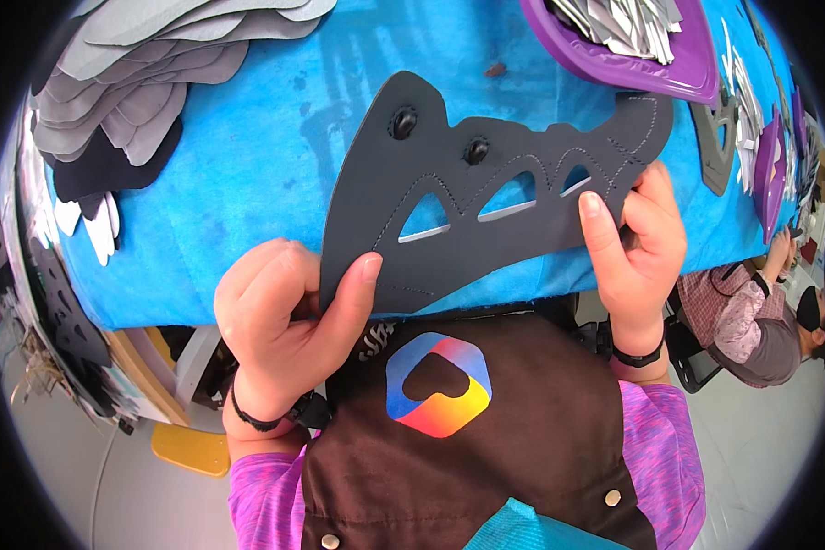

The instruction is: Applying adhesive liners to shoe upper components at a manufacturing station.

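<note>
I hold up a flat dark grey panel (541, 225), shaped like a piece of a shoe upper, tilted above the blue-covered table. It has three cutouts edged with dotted stitching, and two black oval bumps near its far edge. My left hand (284, 316) pinches its lower left corner, thumb on top and fingers underneath. With its thumb near the smallest cutout, my right hand (637, 238) grips the right end, its other fingers curled behind. Part of the panel's underside and some fingertips are hidden.
Grey rounded pieces (151, 78) lie stacked at the far left of the blue table cover (238, 202). A purple basket (587, 69) at the far right holds pale strips. Another grey panel (713, 151) lies beyond my right hand. A co-worker (752, 330) sits at the right.
</note>
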The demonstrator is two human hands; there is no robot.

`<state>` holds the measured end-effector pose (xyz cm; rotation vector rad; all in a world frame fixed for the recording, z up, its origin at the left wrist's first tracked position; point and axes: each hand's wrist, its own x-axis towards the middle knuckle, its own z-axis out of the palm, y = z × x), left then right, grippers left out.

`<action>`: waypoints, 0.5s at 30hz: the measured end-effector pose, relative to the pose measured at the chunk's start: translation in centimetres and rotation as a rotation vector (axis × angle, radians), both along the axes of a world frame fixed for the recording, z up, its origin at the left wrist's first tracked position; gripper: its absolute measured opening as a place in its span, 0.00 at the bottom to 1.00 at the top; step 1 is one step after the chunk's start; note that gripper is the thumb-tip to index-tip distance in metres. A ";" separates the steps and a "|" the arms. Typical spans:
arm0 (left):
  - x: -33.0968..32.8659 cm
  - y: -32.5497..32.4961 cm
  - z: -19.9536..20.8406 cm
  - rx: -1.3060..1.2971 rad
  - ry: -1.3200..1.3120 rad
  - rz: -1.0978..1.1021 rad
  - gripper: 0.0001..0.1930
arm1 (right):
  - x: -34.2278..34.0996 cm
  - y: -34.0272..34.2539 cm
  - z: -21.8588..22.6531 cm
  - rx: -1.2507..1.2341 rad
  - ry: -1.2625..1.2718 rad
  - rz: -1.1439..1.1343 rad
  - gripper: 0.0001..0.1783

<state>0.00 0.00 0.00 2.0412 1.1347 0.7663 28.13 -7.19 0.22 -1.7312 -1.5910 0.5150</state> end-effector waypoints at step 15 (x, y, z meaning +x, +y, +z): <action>-0.1 -0.1 -0.1 0.014 0.017 -0.008 0.25 | -0.2 -0.2 -0.1 0.015 -0.036 0.009 0.13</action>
